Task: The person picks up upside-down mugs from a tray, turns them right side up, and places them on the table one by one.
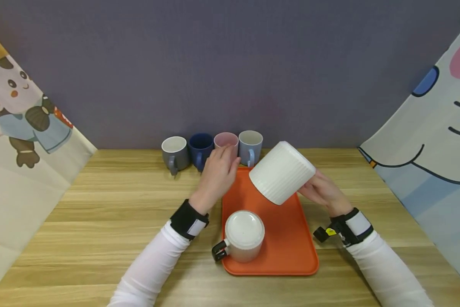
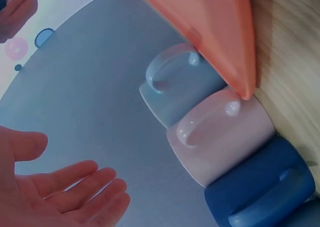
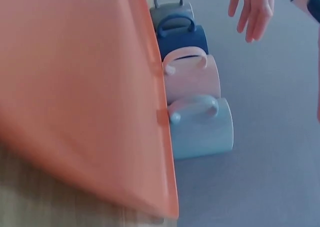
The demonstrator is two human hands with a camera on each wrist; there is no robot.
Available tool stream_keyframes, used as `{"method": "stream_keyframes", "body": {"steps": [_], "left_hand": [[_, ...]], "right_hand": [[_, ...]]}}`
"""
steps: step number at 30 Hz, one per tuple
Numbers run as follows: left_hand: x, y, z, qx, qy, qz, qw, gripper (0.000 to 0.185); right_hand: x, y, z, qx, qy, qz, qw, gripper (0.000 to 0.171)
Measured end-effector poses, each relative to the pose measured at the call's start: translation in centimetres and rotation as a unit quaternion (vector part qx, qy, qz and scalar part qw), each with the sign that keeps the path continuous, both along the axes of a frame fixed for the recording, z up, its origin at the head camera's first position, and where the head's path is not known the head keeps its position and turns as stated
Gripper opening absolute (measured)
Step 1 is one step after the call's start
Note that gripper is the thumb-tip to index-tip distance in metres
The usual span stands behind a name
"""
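Note:
My right hand (image 1: 323, 192) grips a white ribbed mug (image 1: 281, 172) at its right side, tilted in the air over the far part of an orange tray (image 1: 279, 247). Any handle on that mug is hidden. My left hand (image 1: 216, 175) hangs with relaxed, slightly spread fingers above the row of mugs, apart from them in the left wrist view. Nearest to it are a pink mug (image 2: 220, 137) and a dark blue mug (image 2: 260, 182). Upside down on the tray's near left part sits a white mug (image 1: 245, 232), its black handle reaching past the tray's left edge.
At the back of the wooden table (image 1: 111, 221), a grey mug (image 1: 177, 155) and a light blue mug (image 1: 249, 149) stand upright at the row's two ends. A dark grey wall panel (image 1: 230, 68) rises behind them. Printed cloths flank both sides.

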State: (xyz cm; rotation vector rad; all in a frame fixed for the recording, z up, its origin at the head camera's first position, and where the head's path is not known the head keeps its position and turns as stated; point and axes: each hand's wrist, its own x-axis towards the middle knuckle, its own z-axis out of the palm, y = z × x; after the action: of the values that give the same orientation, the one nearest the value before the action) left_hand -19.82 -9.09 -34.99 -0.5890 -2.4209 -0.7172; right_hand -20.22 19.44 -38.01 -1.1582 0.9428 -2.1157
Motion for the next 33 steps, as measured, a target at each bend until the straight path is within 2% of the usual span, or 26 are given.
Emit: {"method": "stream_keyframes", "body": {"steps": [8,12,15,18,22,29,33], "left_hand": [[0.2,0.7,0.3,0.007,0.027,-0.018,0.9995,0.037],[0.3,0.9,0.5,0.014,0.045,-0.027,0.9985,0.032],[0.4,1.0,0.6,0.023,0.058,-0.045,0.997,0.031],[0.6,1.2,0.7,0.035,0.073,-0.064,0.9947,0.03],[0.8,1.4,0.9,0.048,0.08,-0.077,0.9927,0.018],[1.1,1.7,1.1,0.067,0.082,-0.088,0.9904,0.021],[1.2,1.9,1.3,0.074,0.075,-0.095,0.9899,0.016]], "right_hand": [[0.0,-2.0,0.8,-0.034,0.005,-0.002,0.999,0.035],[0.0,-2.8,1.1,-0.045,-0.004,-0.006,0.999,0.03],[-0.1,-3.4,1.1,-0.069,-0.027,0.0,0.997,0.025],[-0.4,-4.0,1.2,-0.104,-0.061,0.01,0.993,0.022],[-1.0,-4.6,1.3,-0.132,-0.091,0.016,0.987,0.022],[-1.7,-5.5,1.3,-0.168,-0.109,0.014,0.98,0.02],[-2.0,-6.1,1.8,-0.199,-0.126,0.03,0.971,0.021]]}}
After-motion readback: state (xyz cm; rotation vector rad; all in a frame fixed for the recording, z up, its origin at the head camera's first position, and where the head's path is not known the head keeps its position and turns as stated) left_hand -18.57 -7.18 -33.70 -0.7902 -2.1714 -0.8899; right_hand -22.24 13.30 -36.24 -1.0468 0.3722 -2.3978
